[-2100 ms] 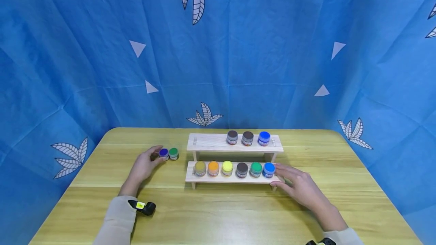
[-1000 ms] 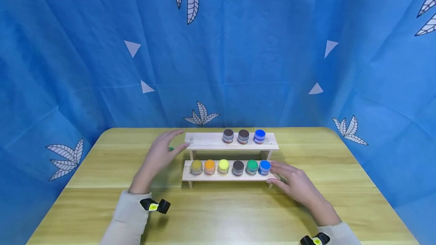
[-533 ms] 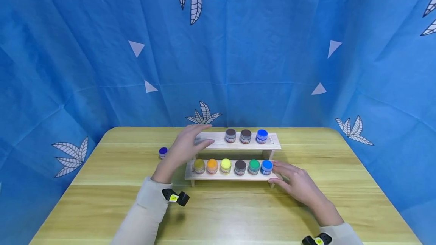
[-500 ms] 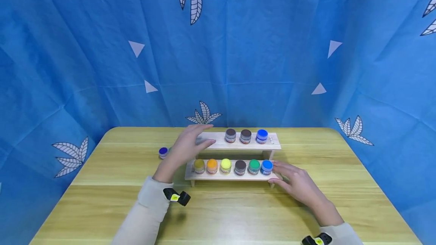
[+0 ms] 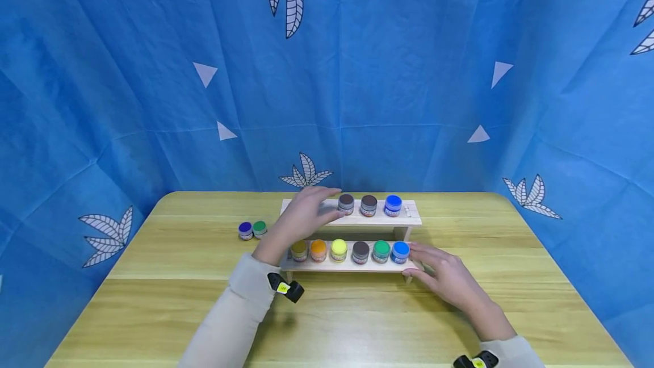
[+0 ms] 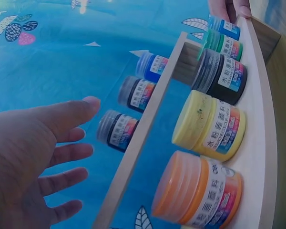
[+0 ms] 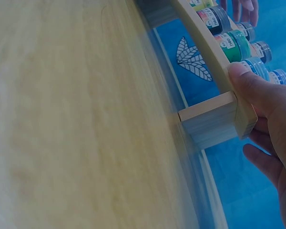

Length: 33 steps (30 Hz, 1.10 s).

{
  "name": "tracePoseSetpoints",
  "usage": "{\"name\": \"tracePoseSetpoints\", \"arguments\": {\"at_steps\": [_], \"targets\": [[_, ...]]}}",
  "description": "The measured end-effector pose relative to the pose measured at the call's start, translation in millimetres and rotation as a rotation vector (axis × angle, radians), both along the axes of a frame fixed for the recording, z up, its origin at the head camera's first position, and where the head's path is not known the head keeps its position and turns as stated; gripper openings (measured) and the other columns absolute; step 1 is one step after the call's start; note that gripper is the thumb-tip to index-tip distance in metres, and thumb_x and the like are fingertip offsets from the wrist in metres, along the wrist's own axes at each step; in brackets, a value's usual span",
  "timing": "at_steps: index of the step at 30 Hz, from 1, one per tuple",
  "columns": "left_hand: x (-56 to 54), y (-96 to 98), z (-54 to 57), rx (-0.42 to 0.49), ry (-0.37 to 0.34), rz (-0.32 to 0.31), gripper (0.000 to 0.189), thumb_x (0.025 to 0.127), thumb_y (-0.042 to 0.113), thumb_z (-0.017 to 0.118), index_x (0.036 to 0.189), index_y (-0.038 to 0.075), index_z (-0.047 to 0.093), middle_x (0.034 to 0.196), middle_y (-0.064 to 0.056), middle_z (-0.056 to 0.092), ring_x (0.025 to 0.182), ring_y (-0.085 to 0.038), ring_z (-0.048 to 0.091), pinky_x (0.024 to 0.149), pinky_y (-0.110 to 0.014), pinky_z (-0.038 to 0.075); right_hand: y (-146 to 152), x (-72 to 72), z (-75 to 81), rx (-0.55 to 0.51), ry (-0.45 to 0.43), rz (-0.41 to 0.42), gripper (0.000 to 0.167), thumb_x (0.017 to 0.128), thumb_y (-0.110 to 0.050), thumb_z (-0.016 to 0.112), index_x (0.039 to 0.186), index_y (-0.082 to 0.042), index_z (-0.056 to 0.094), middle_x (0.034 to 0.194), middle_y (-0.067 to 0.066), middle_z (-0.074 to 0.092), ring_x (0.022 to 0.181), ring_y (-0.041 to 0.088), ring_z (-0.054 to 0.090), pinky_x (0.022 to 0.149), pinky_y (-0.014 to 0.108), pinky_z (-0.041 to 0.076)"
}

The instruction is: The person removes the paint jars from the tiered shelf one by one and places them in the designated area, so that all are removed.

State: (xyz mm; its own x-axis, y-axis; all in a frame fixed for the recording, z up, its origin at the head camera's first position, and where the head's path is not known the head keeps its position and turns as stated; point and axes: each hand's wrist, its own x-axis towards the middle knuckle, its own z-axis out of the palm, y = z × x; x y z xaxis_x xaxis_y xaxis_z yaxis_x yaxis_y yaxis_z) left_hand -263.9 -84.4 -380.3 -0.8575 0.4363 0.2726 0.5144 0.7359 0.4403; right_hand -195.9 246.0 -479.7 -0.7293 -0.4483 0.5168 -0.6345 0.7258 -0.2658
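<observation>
From my remote station I see two pale wooden shelves on a table [image 5: 357,322], centre frame. At right, the right hand [image 5: 449,280] grips the end of the lower shelf [image 5: 327,268], seemingly to steady it. The left hand [image 5: 304,216] holds nothing; thumb and fingers stand apart near the leftmost dark-lidded jar [image 5: 346,205] on the upper shelf [image 5: 359,221], an opening apparently suited to its width. Six jars [image 5: 339,250] stand upright below, lids readable by colour. Left of centre, purple-lidded [image 5: 246,230] and green-lidded [image 5: 260,229] jars stand side by side.
</observation>
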Motion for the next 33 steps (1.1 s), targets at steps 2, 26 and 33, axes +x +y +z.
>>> {"name": "tracePoseSetpoints", "arguments": {"at_steps": [2,26,33], "targets": [[-3.1,3.7,-1.0,-0.015,-0.002,0.006,0.054,0.093,0.046,0.065,0.137,0.017,0.058,0.137,-0.004,0.057,0.132,-0.028,0.044,0.112,-0.051,0.030,-0.2,0.2,0.2,0.000,0.002,0.000,0.042,0.080,-0.035,0.080,0.115,-0.011,0.073,0.122,0.003,0.068,0.112,0.026,0.064,0.090,0.047,0.053],[-11.8,24.6,-10.9,-0.143,0.131,0.052,0.044,0.091,0.043,0.068,0.128,0.018,0.064,0.124,0.000,0.065,0.117,-0.023,0.056,0.102,-0.046,0.042,-0.9,1.5,-2.0,0.000,0.016,0.001,0.042,0.080,-0.033,0.080,0.114,-0.010,0.073,0.122,0.005,0.068,0.110,0.027,0.064,0.088,0.047,0.053],[-5.6,13.2,-7.6,-0.126,0.160,0.062,0.044,0.090,0.044,0.069,0.126,0.018,0.065,0.124,0.001,0.065,0.117,-0.022,0.056,0.099,-0.043,0.042,-0.1,0.9,-1.6,-0.003,0.034,0.010,0.042,0.079,-0.032,0.081,0.114,-0.010,0.073,0.121,0.005,0.068,0.109,0.027,0.065,0.087,0.047,0.054]]}}
